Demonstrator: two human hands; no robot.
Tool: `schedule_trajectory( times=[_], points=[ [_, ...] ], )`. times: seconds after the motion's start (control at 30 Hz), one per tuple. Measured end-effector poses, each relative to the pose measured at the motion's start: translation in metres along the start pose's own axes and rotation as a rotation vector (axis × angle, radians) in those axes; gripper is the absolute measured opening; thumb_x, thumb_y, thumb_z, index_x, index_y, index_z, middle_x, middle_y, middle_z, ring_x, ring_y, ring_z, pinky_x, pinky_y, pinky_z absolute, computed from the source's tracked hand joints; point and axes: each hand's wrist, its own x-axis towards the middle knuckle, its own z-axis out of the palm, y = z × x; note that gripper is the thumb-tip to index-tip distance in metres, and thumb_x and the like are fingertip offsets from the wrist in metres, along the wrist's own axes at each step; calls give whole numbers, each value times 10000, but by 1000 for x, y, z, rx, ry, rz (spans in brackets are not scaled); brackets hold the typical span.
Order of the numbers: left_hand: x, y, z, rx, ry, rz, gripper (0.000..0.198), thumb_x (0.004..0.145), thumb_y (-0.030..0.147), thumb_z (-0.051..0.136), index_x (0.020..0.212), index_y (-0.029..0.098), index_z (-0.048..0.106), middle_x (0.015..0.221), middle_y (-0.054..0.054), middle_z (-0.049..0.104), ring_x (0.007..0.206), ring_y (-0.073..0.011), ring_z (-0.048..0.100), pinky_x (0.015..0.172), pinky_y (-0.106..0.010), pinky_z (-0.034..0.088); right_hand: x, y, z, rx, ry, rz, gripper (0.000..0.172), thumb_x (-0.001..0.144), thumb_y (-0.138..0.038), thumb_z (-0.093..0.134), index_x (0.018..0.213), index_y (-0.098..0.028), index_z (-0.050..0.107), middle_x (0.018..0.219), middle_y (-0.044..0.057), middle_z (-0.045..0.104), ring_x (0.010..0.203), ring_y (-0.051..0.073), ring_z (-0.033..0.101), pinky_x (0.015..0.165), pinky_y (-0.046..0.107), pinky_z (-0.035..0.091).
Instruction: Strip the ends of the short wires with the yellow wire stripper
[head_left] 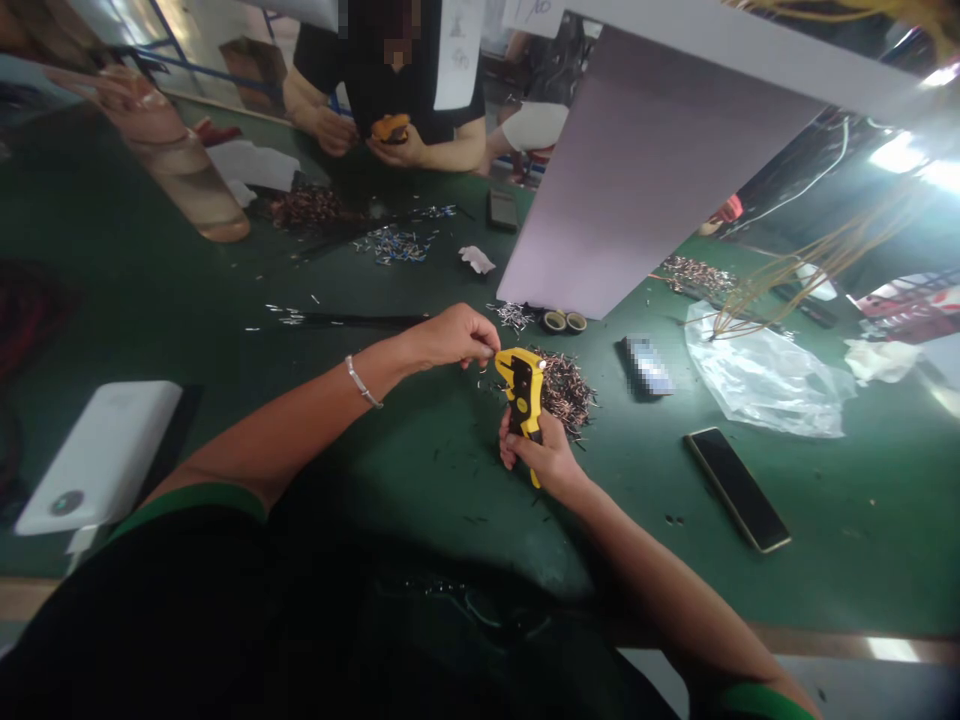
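Observation:
My right hand (pixel 546 452) is wrapped round the handles of a yellow and black wire stripper (pixel 525 385), its head pointing up and to the left. At the jaws, the fingers of my left hand (pixel 466 338) are closed in a pinch. Whatever they hold there is too small to make out. Just right of the tool lies a heap of short copper-coloured and dark wire pieces (pixel 570 395). A bundle of thin black wires (pixel 352 320) with pale metal tips stretches leftward behind my left hand. Small silvery pieces (pixel 514 317) are scattered beyond it.
Two round rolls (pixel 565 322) sit by a pale upright panel (pixel 637 170). To the right are a phone (pixel 737 490), a small device (pixel 646 366) and a clear plastic bag (pixel 765 375). A white power bank (pixel 101 455) lies left. Across the table, a person (pixel 390 90) holds an orange tool.

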Motion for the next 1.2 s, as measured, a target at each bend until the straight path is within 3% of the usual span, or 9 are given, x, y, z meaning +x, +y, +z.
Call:
schedule_trajectory(
  times=[0.4, 0.63, 0.8, 0.93, 1.2],
  points=[
    [8, -12, 5, -31, 38, 21, 197, 678, 213, 638, 810, 128, 757, 638, -57, 656, 516, -109, 525, 539, -288, 432, 1, 2, 4, 45, 65, -1, 203, 683, -195, 666, 824, -202, 519, 608, -73, 534, 405, 76, 483, 380, 235, 442],
    [9, -11, 9, -6, 105, 12, 128, 690, 169, 637, 757, 115, 732, 589, -41, 637, 453, -78, 484, 487, -257, 391, 5, 6, 5, 15, 90, 4, 183, 693, -205, 632, 808, -213, 491, 452, -112, 496, 323, 74, 428, 332, 211, 392],
    [8, -8, 8, 47, 110, 3, 124, 705, 167, 628, 747, 111, 731, 559, -37, 632, 440, -75, 456, 477, -263, 357, 5, 11, 2, 23, 103, 11, 189, 707, -209, 642, 830, -210, 498, 446, -113, 492, 324, 80, 420, 328, 215, 383],
    [4, -3, 8, 119, 168, 9, 148, 708, 190, 626, 754, 106, 739, 564, -40, 646, 467, -85, 466, 505, -273, 357, 1, 7, -5, 122, 59, -17, 236, 673, -222, 691, 859, -195, 547, 623, -54, 577, 428, 100, 505, 405, 266, 456],
    [-8, 11, 25, 291, 177, 106, 190, 715, 190, 588, 767, 124, 759, 657, -53, 701, 620, -132, 586, 615, -284, 414, 2, -15, -15, 227, 137, -121, 288, 661, -234, 719, 912, -203, 581, 764, -3, 600, 622, 161, 574, 614, 360, 524]
  ],
)
